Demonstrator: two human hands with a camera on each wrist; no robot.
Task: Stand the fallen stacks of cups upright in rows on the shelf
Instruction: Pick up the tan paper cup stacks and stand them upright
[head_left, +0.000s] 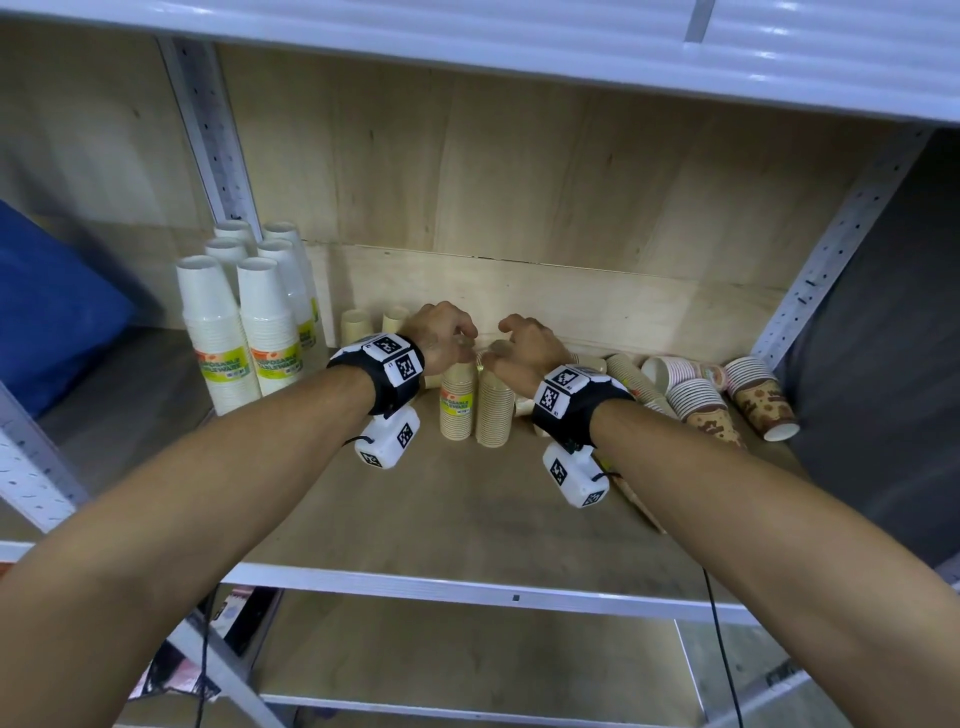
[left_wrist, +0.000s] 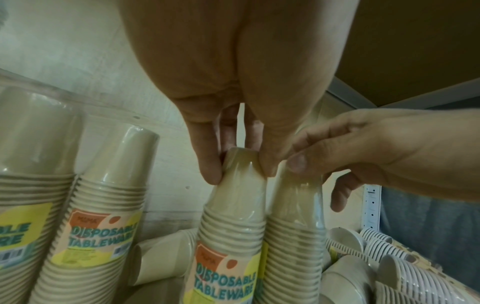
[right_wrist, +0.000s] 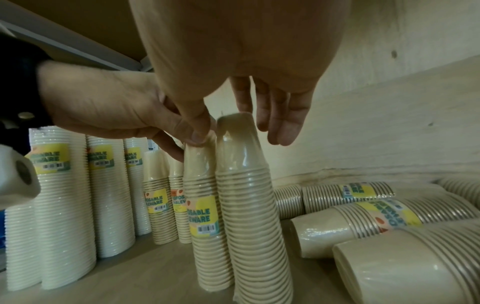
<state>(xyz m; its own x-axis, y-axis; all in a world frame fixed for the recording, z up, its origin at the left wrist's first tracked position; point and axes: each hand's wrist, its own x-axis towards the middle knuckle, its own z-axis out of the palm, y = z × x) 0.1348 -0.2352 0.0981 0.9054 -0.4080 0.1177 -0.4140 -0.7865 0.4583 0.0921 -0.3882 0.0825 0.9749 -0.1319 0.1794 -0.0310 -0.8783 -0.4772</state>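
Note:
Two beige cup stacks stand upright side by side in mid shelf: a labelled stack (head_left: 457, 402) (left_wrist: 231, 216) (right_wrist: 203, 205) and a plain stack (head_left: 494, 408) (left_wrist: 294, 222) (right_wrist: 249, 205). My left hand (head_left: 444, 338) (left_wrist: 239, 164) pinches the top of the labelled stack. My right hand (head_left: 519, 348) (right_wrist: 233, 127) holds the top of the plain stack, thumb in front and fingers behind. Fallen beige stacks (head_left: 631, 382) (right_wrist: 363, 222) lie on their sides to the right, with fallen brown-patterned stacks (head_left: 701, 410) beyond them.
Several tall white stacks (head_left: 223, 332) (right_wrist: 64, 205) stand in rows at the left. Two short beige stacks (head_left: 356, 325) stand at the back behind my left hand. The wooden shelf board (head_left: 467, 509) ends at a metal front rail (head_left: 467, 587); a perforated post (head_left: 831, 260) bounds the right.

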